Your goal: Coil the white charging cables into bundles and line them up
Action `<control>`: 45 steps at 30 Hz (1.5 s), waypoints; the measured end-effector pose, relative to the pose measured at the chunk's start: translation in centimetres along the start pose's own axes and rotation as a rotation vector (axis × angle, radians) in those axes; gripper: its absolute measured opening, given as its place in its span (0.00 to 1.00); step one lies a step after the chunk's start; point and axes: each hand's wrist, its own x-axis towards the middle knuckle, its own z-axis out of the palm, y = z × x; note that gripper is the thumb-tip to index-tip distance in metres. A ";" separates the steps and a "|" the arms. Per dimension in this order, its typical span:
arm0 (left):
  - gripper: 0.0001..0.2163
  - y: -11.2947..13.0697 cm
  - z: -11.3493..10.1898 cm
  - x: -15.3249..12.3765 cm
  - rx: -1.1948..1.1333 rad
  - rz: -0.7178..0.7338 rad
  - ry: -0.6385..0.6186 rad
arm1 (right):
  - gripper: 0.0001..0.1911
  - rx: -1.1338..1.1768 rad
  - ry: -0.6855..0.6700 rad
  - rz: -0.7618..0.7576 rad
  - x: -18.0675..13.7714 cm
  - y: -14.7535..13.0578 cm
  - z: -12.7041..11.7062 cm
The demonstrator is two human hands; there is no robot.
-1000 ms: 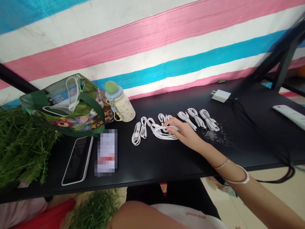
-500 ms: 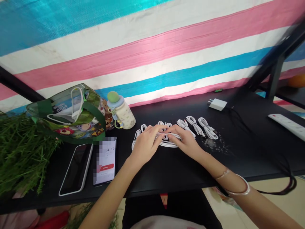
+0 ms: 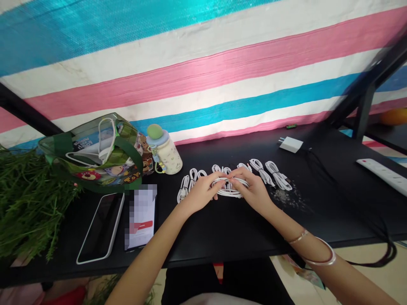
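Between my two hands is a white cable [image 3: 229, 193] wound in a loose oval coil, held just over the black tabletop. My left hand [image 3: 203, 191] is closed on the coil's left side. On its right side my right hand [image 3: 252, 188] grips it, and the fingertips of both hands come close together at the top. Behind and beside the hands lie several bundled white cables in a row: one bundle [image 3: 183, 189] at the left end, another [image 3: 278, 175] at the right end. The hands partly hide the middle bundles.
At left stand a green patterned bag [image 3: 95, 163], a cream bottle [image 3: 168, 156] and green foliage [image 3: 28, 207]. Two phones, one dark [image 3: 101, 228] and one lit [image 3: 141, 237], lie in front. A white charger [image 3: 291, 144], black cord [image 3: 324, 165] and power strip [image 3: 383, 173] are at right.
My hands have closed round the coil and lifted it slightly, with the fingers now curled at its sides. The camera view has shifted a little.
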 end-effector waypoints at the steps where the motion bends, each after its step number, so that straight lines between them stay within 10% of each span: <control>1: 0.14 -0.1 0.1 0.0 -0.010 -0.008 -0.001 | 0.09 0.012 0.006 0.007 0.0 0.0 0.0; 25: 0.11 -1.3 0.2 -0.7 -0.085 0.100 0.249 | 0.22 0.383 -0.110 0.184 0.5 0.0 0.1; 45: 0.15 -1.8 0.8 -0.3 -0.352 0.033 0.203 | 0.20 0.787 -0.188 0.314 0.4 -0.1 -0.4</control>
